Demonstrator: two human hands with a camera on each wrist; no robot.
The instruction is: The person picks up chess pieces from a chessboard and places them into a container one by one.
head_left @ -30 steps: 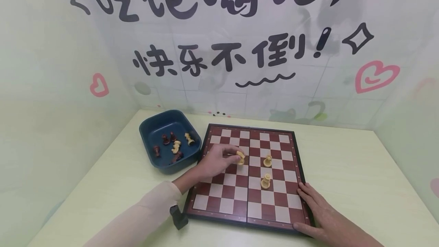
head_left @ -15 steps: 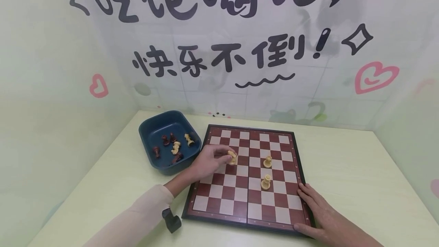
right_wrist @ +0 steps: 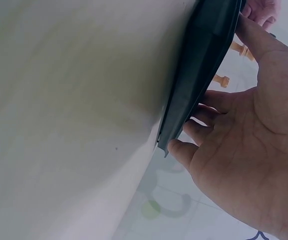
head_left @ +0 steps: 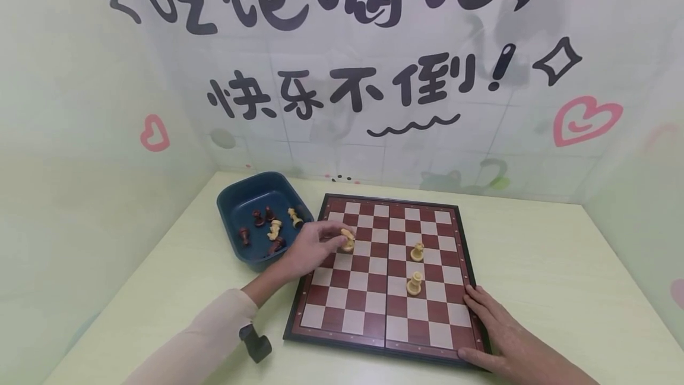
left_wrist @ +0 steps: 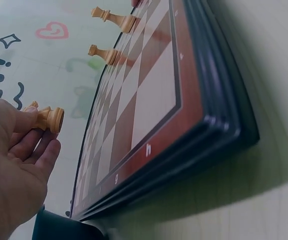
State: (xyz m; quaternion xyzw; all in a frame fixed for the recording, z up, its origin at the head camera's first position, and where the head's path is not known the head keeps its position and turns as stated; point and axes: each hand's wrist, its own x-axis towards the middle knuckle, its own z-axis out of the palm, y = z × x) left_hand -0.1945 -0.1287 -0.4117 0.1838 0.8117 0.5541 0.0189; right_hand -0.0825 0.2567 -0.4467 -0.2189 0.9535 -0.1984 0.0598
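Note:
In the head view my left hand (head_left: 315, 246) pinches a cream chess knight (head_left: 347, 240) between thumb and fingers, over the left half of the chessboard (head_left: 366, 319). Its round base (left_wrist: 58, 120) faces the board in the left wrist view, apart from the surface. Two cream chess pieces stand upright on the right half: one farther chess piece (head_left: 417, 252) and one nearer chess piece (head_left: 414, 284). My right hand (head_left: 504, 328) rests at the board's right edge, fingers along the side and thumb by the near corner. The right wrist view shows its fingertips (right_wrist: 181, 150) touching the dark rim.
A blue bin (head_left: 230, 239) stands left of the board, close to its edge, with several dark red and cream chess pieces lying inside. A dark device (head_left: 255, 343) hangs at my left sleeve. Behind the table (head_left: 556, 266) rises a wall (head_left: 320, 159) with large lettering.
My left hand has moved left across the board with the chess knight, toward the blue bin. The right hand and the two standing pieces have stayed in place.

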